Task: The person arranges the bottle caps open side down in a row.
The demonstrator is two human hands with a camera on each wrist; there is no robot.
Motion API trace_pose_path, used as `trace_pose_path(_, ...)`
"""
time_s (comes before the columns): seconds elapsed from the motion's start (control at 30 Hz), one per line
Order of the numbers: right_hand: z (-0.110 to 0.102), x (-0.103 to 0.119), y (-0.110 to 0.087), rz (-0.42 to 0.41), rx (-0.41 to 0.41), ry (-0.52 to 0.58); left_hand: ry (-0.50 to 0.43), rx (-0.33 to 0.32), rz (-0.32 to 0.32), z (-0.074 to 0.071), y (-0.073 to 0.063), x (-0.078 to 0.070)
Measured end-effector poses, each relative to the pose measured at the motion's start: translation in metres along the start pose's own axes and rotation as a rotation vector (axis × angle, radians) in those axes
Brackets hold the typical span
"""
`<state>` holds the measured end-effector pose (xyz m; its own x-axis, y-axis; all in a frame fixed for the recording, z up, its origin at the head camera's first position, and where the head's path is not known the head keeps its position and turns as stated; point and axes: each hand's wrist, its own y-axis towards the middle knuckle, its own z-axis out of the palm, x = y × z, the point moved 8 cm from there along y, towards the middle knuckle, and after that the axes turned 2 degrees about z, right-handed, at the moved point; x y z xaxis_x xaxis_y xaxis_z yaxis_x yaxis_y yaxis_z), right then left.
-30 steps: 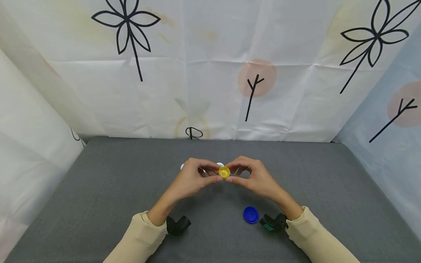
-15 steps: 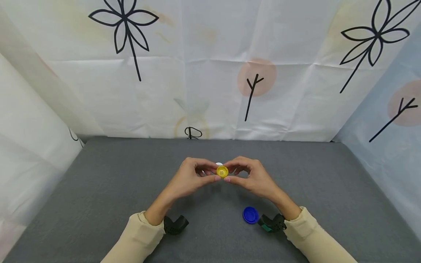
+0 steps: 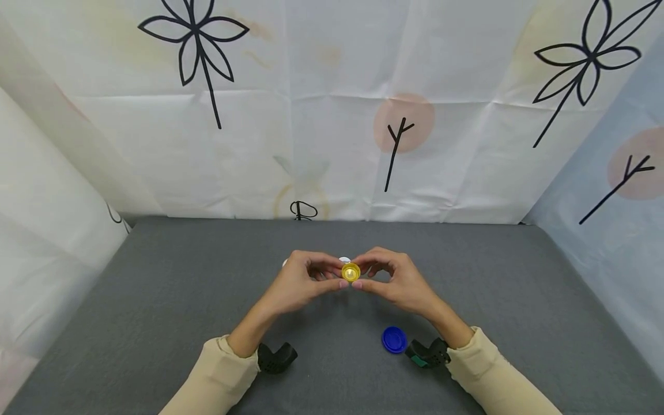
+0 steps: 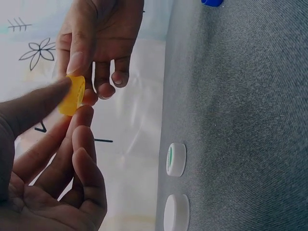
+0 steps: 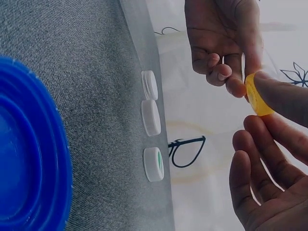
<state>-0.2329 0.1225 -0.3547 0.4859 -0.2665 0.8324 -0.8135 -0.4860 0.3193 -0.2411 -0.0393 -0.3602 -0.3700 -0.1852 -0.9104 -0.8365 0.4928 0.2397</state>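
Note:
A small yellow bottle cap (image 3: 351,272) is held up above the table between both hands, its hollow side facing the head camera. My left hand (image 3: 303,276) pinches its left edge between thumb and fingers. On the opposite edge, my right hand (image 3: 394,276) pinches it the same way. In the left wrist view the yellow cap (image 4: 72,96) appears side-on, with the thumb pressed on it. The right wrist view shows the yellow cap (image 5: 258,95) between the two hands, the other fingers loosely bent below it.
Three white caps (image 5: 153,164) stand in a row on the grey table (image 3: 181,300) beyond the hands, mostly hidden in the head view. A blue lid (image 3: 394,340) lies near the right wrist. A patterned cloth (image 3: 332,69) hangs behind the table.
Both hands have shifted very slightly left with the yellow cap between them, and the head view has moved a little. The grip looks the same.

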Motion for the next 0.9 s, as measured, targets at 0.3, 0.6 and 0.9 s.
trace_pose_path(0.3, -0.003, 0.004, -0.001, -0.088, -0.049, 0.013, -0.165, 0.039, -0.131, 0.002, -0.002, 0.013)
trace_pose_path(0.6, -0.001, 0.008, -0.001, -0.121, -0.054, 0.011, -0.2, 0.031, -0.236, 0.004, -0.004, 0.018)
trace_pose_path(0.9, -0.002, 0.005, 0.0, -0.098, -0.049, -0.017, -0.196, 0.019, -0.235, 0.005, -0.005, 0.017)
